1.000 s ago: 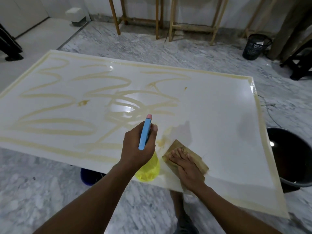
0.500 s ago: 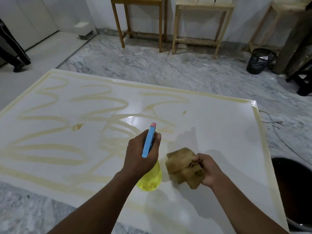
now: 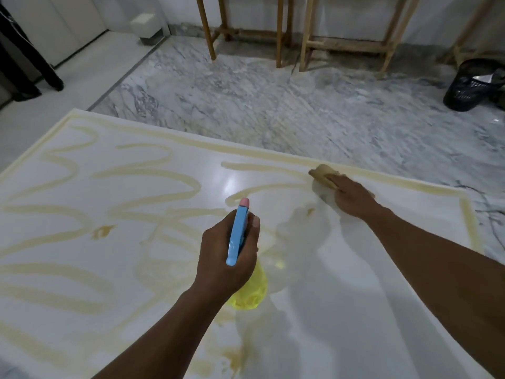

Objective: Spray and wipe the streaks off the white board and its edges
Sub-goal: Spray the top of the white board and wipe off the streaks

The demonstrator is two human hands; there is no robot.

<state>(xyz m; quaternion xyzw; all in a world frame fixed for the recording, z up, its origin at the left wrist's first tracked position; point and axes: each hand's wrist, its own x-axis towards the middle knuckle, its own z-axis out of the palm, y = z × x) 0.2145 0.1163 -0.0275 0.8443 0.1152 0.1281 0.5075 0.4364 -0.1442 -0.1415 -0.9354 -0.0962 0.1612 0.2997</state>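
A large white board (image 3: 382, 283) lies flat before me, covered on its left and middle with looping yellow streaks (image 3: 153, 176) and a yellow band along its far edge. My left hand (image 3: 226, 258) grips a spray bottle (image 3: 239, 236) with a blue head, pink nozzle and yellow body, held above the board's middle. My right hand (image 3: 352, 198) reaches far forward and presses a tan cloth (image 3: 323, 173) onto the board near the far edge. The board around and below that hand looks wet and free of streaks.
Grey marble floor (image 3: 273, 105) surrounds the board. Wooden furniture legs (image 3: 281, 31) stand at the back wall. A black mesh bin (image 3: 468, 83) sits at the far right. A thin cable (image 3: 489, 212) runs on the floor right of the board. Dark legs (image 3: 24, 64) stand far left.
My right hand has carried the cloth from the near middle of the board up to the far edge and flattened it there. The spray bottle stays held over the middle.
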